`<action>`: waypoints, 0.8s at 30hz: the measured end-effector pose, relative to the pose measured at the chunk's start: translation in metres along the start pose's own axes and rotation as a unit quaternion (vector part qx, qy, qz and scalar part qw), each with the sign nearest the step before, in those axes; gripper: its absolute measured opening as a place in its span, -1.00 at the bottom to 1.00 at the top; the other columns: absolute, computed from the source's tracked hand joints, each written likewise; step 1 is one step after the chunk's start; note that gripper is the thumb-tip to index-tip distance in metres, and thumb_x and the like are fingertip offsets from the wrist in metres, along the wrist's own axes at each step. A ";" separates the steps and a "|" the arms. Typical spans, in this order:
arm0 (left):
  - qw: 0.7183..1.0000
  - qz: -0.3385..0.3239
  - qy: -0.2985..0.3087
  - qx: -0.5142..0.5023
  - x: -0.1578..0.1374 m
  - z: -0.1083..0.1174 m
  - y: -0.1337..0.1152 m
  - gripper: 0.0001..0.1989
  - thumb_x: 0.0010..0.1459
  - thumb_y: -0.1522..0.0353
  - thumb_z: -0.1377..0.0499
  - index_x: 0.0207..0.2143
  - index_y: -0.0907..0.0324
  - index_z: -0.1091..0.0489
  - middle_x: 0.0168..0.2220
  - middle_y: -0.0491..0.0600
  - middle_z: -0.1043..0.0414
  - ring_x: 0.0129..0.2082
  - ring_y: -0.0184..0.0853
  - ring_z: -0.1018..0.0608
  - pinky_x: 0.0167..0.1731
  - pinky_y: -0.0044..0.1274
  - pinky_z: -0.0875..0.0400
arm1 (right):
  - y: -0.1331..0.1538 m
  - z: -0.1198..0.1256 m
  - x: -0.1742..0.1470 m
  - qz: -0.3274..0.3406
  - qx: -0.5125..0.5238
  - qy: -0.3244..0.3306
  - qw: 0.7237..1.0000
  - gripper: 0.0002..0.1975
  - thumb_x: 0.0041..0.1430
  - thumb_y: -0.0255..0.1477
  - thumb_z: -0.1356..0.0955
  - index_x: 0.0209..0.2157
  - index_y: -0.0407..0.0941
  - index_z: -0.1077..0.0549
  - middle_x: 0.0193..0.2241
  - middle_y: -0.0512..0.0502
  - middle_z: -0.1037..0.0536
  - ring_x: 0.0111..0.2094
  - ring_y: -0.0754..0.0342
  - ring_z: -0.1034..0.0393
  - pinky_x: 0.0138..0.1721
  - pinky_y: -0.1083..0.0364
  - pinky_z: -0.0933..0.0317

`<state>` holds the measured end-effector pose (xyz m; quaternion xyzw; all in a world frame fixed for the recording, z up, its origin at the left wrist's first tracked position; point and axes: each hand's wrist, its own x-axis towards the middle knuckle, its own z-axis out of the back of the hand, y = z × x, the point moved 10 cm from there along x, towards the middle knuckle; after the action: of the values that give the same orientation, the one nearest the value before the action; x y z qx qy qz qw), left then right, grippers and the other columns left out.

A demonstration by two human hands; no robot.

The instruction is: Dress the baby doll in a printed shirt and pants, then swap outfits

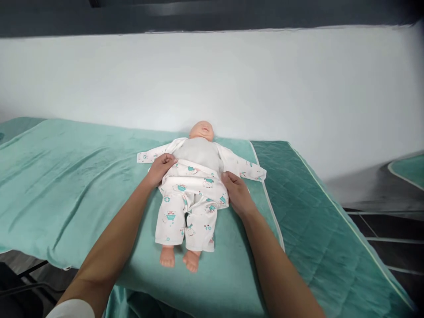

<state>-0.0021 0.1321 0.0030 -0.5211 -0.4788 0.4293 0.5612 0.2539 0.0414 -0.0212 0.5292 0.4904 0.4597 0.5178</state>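
A baby doll (pixel 203 131) lies on its back, head toward the wall and bare feet toward me. Its grey torso (pixel 198 150) shows above printed white baby clothes (pixel 194 172), whose long sleeves spread out to both sides. The matching trousers (pixel 170 221) cover its legs. At the waist, my left hand (pixel 161 168) pinches the upper edge of the printed cloth on the left side. My right hand (pixel 236 190) is closed on the same cloth at the right side. Whether the gripped edge is the top's hem or the waistband, I cannot tell.
Under the doll is a smooth green sheet (pixel 82 185), creased on the left. A darker quilted green cover (pixel 318 225) lies to the right. The white wall (pixel 212 79) rises behind. Dark flooring (pixel 394 238) shows at the right, and dark furniture parts (pixel 20 282) at lower left.
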 end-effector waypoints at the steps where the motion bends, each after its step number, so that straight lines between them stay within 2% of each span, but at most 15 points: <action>1: 1.000 0.001 0.020 0.013 -0.001 -0.001 0.000 -0.68 0.05 0.13 -0.34 -0.36 0.19 -0.41 -0.49 -0.17 -0.27 -0.50 -0.46 -0.27 -0.48 -0.59 -0.11 | 0.001 -0.002 -0.001 -0.002 -0.014 0.022 1.000 -0.52 0.12 0.04 -0.40 -0.53 -0.05 -0.24 -0.65 0.15 -0.16 -0.62 0.20 0.05 -0.60 0.14 0.15; 5: 0.993 0.008 0.110 0.044 -0.006 -0.006 -0.005 -0.71 0.10 0.15 -0.32 -0.32 0.18 -0.41 -0.41 -0.14 -0.32 -0.44 -0.43 -0.33 -0.42 -0.57 -0.17 | 0.006 -0.008 -0.005 -0.008 -0.058 0.093 0.994 -0.65 0.12 -0.09 -0.44 -0.40 -0.06 -0.34 -0.56 0.13 -0.23 -0.57 0.20 -0.02 -0.58 0.17 0.10; 7: 0.990 -0.039 0.127 0.053 -0.009 -0.007 -0.015 -0.75 0.11 0.20 -0.32 -0.32 0.17 -0.39 -0.31 -0.09 -0.35 -0.33 -0.39 -0.39 -0.32 -0.54 -0.24 | 0.016 -0.007 -0.005 0.035 -0.095 0.093 0.990 -0.70 0.12 -0.14 -0.44 -0.35 -0.06 -0.38 -0.49 0.09 -0.30 -0.50 0.16 -0.13 -0.52 0.16 -0.03; 10: 0.982 -0.146 0.102 0.059 -0.014 -0.007 -0.036 -0.79 0.14 0.27 -0.31 -0.34 0.16 -0.35 -0.16 -0.03 -0.36 -0.12 -0.32 -0.42 -0.13 -0.50 -0.28 | 0.042 0.003 -0.009 0.165 -0.151 -0.010 0.975 -0.78 0.14 -0.24 -0.43 -0.38 -0.06 -0.38 -0.26 -0.05 -0.45 -0.26 0.06 -0.32 -0.30 0.10 -0.21; 12: 0.980 -0.170 0.090 0.054 -0.017 -0.009 -0.038 -0.81 0.18 0.28 -0.28 -0.33 0.15 -0.33 -0.11 -0.01 -0.37 -0.08 -0.31 -0.42 -0.10 -0.49 -0.28 | 0.049 0.008 -0.014 0.216 -0.170 -0.082 0.958 -0.82 0.18 -0.28 -0.40 -0.38 -0.06 -0.37 -0.10 -0.11 -0.48 -0.11 0.01 -0.36 -0.19 0.07 -0.23; 13: 0.981 -0.167 0.086 0.049 -0.017 -0.011 -0.037 -0.81 0.20 0.27 -0.27 -0.32 0.15 -0.32 -0.11 -0.01 -0.38 -0.10 -0.32 -0.42 -0.12 -0.49 -0.28 | 0.049 0.008 -0.014 0.220 -0.175 -0.103 0.954 -0.83 0.19 -0.28 -0.39 -0.36 -0.05 -0.38 -0.08 -0.11 -0.49 -0.10 0.01 -0.36 -0.18 0.07 -0.23; 14: 0.983 -0.160 0.082 0.045 -0.017 -0.012 -0.035 -0.81 0.22 0.27 -0.25 -0.30 0.15 -0.31 -0.11 -0.01 -0.40 -0.13 -0.33 -0.42 -0.14 -0.49 -0.28 | 0.046 0.008 -0.013 0.211 -0.180 -0.113 0.954 -0.84 0.21 -0.27 -0.38 -0.34 -0.05 -0.40 -0.10 -0.11 -0.51 -0.14 0.02 -0.37 -0.20 0.08 -0.22; 16: 0.986 -0.147 0.072 0.041 -0.014 -0.014 -0.030 -0.81 0.24 0.24 -0.23 -0.27 0.14 -0.29 -0.13 -0.02 -0.42 -0.19 -0.34 -0.43 -0.17 -0.49 -0.27 | 0.039 0.008 -0.008 0.179 -0.195 -0.128 0.956 -0.83 0.21 -0.24 -0.37 -0.32 -0.05 -0.42 -0.30 -0.02 -0.51 -0.33 0.08 -0.32 -0.31 0.10 -0.18; 19: 0.987 -0.142 0.039 0.061 -0.007 -0.012 -0.026 -0.79 0.26 0.21 -0.20 -0.27 0.13 -0.27 -0.29 -0.10 -0.37 -0.32 -0.38 -0.37 -0.29 -0.52 -0.23 | 0.038 0.010 0.004 0.148 -0.205 -0.150 0.956 -0.78 0.19 -0.21 -0.38 -0.41 -0.05 -0.38 -0.58 0.12 -0.27 -0.51 0.14 -0.11 -0.45 0.13 -0.03; 21: 0.987 -0.138 0.007 0.081 0.000 -0.009 -0.023 -0.78 0.27 0.20 -0.19 -0.29 0.12 -0.25 -0.41 -0.16 -0.25 -0.41 -0.40 -0.30 -0.36 -0.53 -0.17 | 0.041 0.007 0.016 0.135 -0.184 -0.146 0.963 -0.75 0.18 -0.21 -0.37 -0.46 -0.05 -0.33 -0.61 0.15 -0.19 -0.52 0.15 -0.05 -0.47 0.14 0.01; 24: 0.989 -0.116 -0.029 0.081 0.009 -0.005 -0.016 -0.79 0.28 0.23 -0.17 -0.32 0.13 -0.23 -0.42 -0.16 -0.19 -0.40 -0.40 -0.27 -0.36 -0.54 -0.15 | 0.043 -0.002 0.036 0.107 -0.132 -0.120 0.978 -0.71 0.15 -0.22 -0.36 -0.51 -0.06 -0.27 -0.58 0.13 -0.20 -0.50 0.15 -0.06 -0.46 0.14 0.00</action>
<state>0.0046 0.1390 0.0199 -0.4018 -0.5160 0.4137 0.6334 0.2570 0.0779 0.0213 0.5566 0.3007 0.5062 0.5861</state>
